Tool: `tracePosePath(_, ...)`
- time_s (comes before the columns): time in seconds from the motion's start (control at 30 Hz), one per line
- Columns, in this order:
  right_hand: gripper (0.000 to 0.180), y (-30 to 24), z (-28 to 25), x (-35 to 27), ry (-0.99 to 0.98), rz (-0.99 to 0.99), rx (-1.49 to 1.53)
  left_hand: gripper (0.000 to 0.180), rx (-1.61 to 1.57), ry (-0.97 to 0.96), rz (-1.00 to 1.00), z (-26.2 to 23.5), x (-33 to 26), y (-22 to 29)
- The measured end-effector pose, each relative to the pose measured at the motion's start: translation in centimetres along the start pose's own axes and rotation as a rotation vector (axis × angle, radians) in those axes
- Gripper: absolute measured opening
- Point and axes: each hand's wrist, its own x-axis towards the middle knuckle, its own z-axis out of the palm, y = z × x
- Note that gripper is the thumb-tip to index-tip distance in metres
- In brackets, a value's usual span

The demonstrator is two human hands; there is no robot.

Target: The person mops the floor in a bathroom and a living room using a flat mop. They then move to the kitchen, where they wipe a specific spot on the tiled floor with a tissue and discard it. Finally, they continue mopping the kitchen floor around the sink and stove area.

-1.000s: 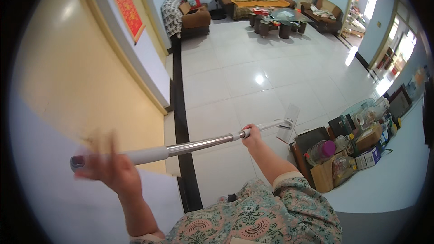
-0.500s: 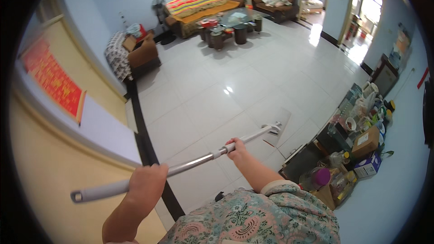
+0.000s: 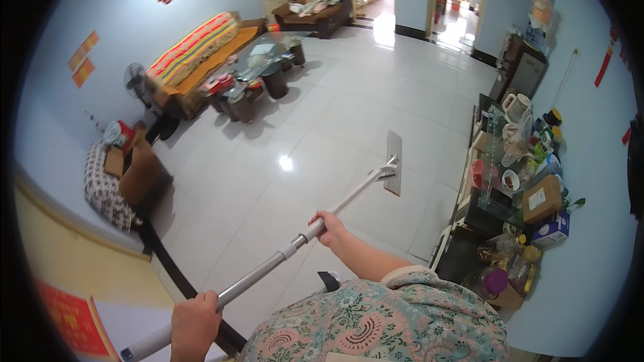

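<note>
A flat mop point(image 3: 255, 280) slants across the view, its grey and silver pole running from the lower left up to the right. My left hand point(image 3: 194, 322) is closed round the pole near its grey end grip. Farther along, my right hand point(image 3: 327, 229) wraps the pole just past the joint collar. The mop's rectangular flat head point(image 3: 394, 164) lies on the white tiled floor point(image 3: 335, 121), joined to the pole by a hinge. Its underside is hidden.
To the right a low cabinet point(image 3: 463, 241) bears jars, a cardboard box point(image 3: 542, 200) and bags. A glass coffee table point(image 3: 268, 50), a sofa point(image 3: 201, 60) and armchairs point(image 3: 315, 3) stand farther off. At left are a covered armchair point(image 3: 127, 174), a standing fan point(image 3: 137, 87) and a door point(image 3: 80, 255).
My view has turned to the right. The mop head has moved farther forward and now lies more lengthwise; the pole points more steeply ahead. Both hands keep their hold.
</note>
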Motion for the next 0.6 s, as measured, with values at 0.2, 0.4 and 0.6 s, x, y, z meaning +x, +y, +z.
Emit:
tracePosePath(0.2, 0.014, -15.7, 7.2, 8.9, -0.047, -0.274, 0.234, 0.037, 0.293, 0.267, 0.280, -6.6, 19.3, -0.5)
tracePosePath(0.4, 0.023, -30.6, 8.2, 19.6, -0.082, -0.459, 0.649, 0.041, 0.549, 0.464, 0.607, -12.5, 40.0, 7.7)
tracePosePath(0.6, 0.023, -41.5, 11.4, 27.1, -0.064, -0.401, 0.800, 0.041, 0.739, 0.573, 0.808, -18.9, 56.2, 14.7)
